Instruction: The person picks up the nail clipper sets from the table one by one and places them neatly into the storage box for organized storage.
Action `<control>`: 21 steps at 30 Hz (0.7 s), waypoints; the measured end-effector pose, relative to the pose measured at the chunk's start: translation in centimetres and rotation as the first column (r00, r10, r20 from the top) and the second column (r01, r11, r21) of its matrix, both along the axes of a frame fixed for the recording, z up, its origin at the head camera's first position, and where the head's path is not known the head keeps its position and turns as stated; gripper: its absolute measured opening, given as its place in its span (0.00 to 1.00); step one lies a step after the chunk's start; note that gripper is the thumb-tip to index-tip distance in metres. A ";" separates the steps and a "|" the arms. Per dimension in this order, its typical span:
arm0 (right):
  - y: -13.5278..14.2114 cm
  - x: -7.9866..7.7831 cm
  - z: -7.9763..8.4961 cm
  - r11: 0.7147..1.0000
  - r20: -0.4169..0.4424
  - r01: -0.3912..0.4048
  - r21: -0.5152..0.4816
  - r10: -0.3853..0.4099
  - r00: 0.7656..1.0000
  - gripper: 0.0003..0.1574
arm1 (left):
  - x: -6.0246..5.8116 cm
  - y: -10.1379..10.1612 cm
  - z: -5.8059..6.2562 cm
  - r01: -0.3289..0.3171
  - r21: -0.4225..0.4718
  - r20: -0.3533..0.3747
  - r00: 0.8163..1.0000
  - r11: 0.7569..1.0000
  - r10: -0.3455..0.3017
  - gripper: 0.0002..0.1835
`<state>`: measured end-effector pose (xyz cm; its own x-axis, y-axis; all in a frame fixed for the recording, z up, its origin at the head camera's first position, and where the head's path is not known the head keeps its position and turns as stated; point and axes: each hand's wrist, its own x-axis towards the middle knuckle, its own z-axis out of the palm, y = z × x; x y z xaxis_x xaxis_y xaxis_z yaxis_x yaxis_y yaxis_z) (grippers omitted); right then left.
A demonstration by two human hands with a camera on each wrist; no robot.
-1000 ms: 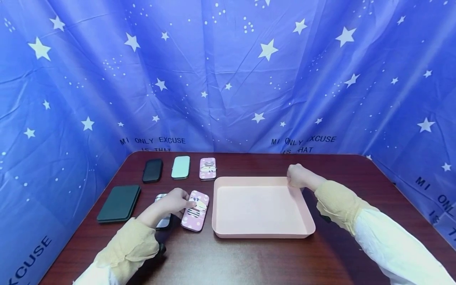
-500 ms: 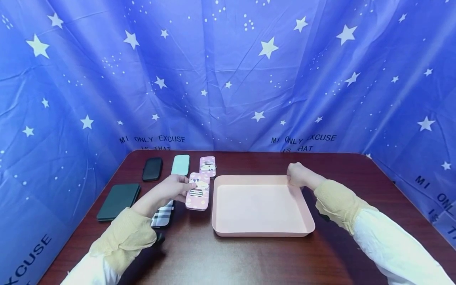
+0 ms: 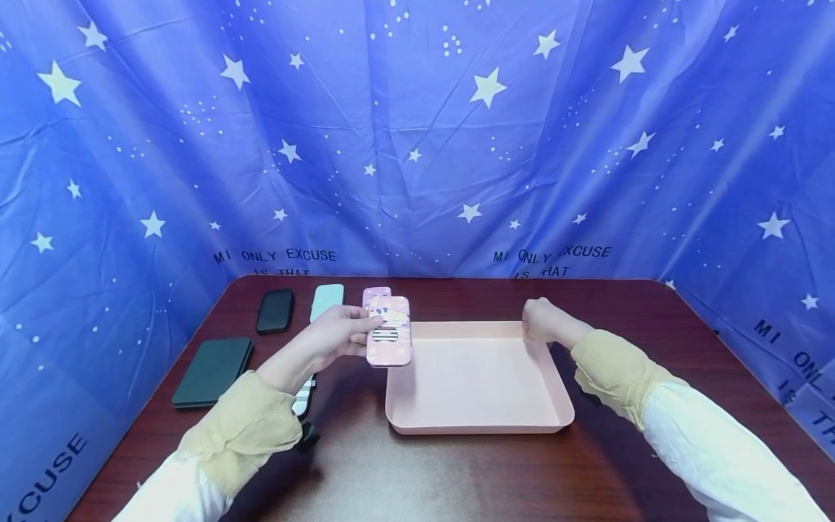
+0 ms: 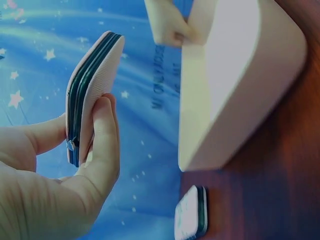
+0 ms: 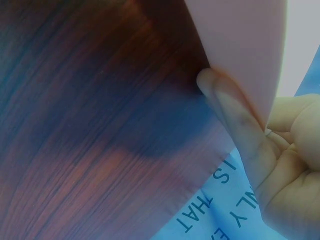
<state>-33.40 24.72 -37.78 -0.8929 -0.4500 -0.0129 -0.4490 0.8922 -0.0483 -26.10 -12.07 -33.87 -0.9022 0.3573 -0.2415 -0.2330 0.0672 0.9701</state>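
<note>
My left hand [image 3: 329, 333] pinches a flat pink dotted case [image 3: 389, 348] between thumb and fingers, raised over the left rim of the pink tray [image 3: 479, 380]. Seen from the left wrist, the case [image 4: 100, 75] is closed and edge-on, with dark edging and a small metal clasp. At the tray's far right corner my right hand [image 3: 544, 321] grips the rim. The right wrist view has that hand's fingers [image 5: 225, 100] lying along the outside of the tray wall [image 5: 245, 45]. Nothing lies in the tray.
Left of the tray are a second pink case [image 3: 376, 291], partly covered by the held one, a mint case [image 3: 328, 296], a black case [image 3: 275, 310] and a larger dark green case [image 3: 214, 371]. A plaid case [image 3: 303, 397] is mostly hidden by my left arm.
My left hand has lifted the pink case off the table and carried it right and away from me to the tray's left rim. The right hand keeps its grip on the tray.
</note>
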 end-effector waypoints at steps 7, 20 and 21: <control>-0.1 0.0 0.1 1.000 0.001 0.003 -0.009 -0.003 1.000 0.18 | -0.4 2.3 1.7 0.014 0.042 0.021 1.000 0.999 -0.015 0.13; 0.6 -0.5 -0.8 0.999 0.000 -0.025 -0.038 0.025 1.000 0.19 | -1.2 9.1 1.4 0.045 -0.020 0.035 0.998 0.999 -0.044 0.15; 0.6 -0.5 -0.7 0.999 0.005 -0.024 -0.041 0.024 1.000 0.18 | -1.2 9.6 1.3 0.041 -0.019 0.034 0.999 0.999 -0.041 0.15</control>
<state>-33.89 25.32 -38.51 -0.8819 -0.4715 0.0014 -0.4699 0.8785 -0.0865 -27.28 -2.42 -32.60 -0.8780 0.3889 -0.2790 -0.2624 0.0962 0.9601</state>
